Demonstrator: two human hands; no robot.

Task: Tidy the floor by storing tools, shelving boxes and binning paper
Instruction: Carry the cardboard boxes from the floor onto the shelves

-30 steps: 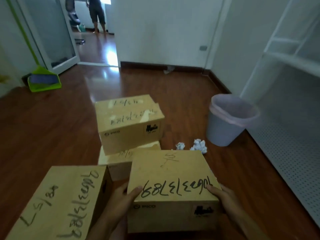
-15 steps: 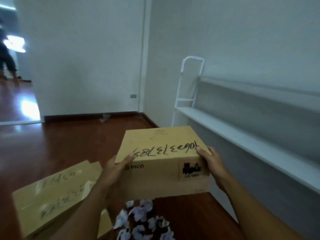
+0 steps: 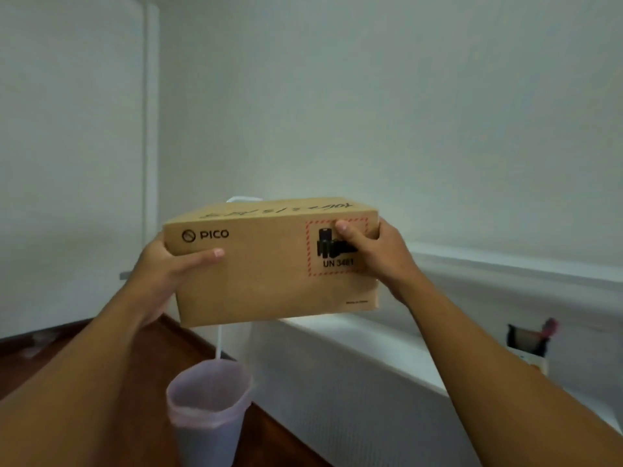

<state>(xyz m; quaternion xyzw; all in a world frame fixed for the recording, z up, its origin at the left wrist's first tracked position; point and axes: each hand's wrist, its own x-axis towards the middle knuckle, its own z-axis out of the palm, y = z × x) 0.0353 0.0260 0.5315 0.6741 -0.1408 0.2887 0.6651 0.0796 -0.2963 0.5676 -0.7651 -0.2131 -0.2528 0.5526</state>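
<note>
A brown cardboard box (image 3: 266, 264) marked PICO, with handwriting on its lid, is held up in the air in front of the white wall. My left hand (image 3: 165, 274) grips its left end, thumb across the front face. My right hand (image 3: 374, 251) grips its right end, thumb on the red-bordered battery label. The box hangs above the near end of the white shelf (image 3: 354, 342) that runs along the right wall. The fingers of both hands are hidden behind the box.
A grey waste bin (image 3: 209, 409) with a pink liner stands on the dark wooden floor (image 3: 286, 443) below the box, beside the shelf unit. A small holder with pens (image 3: 529, 345) sits on the shelf at the right.
The box has risen from chest height to shelf height. My view has tilted up and right, so the other boxes and crumpled paper on the floor are out of sight and the bin shows below.
</note>
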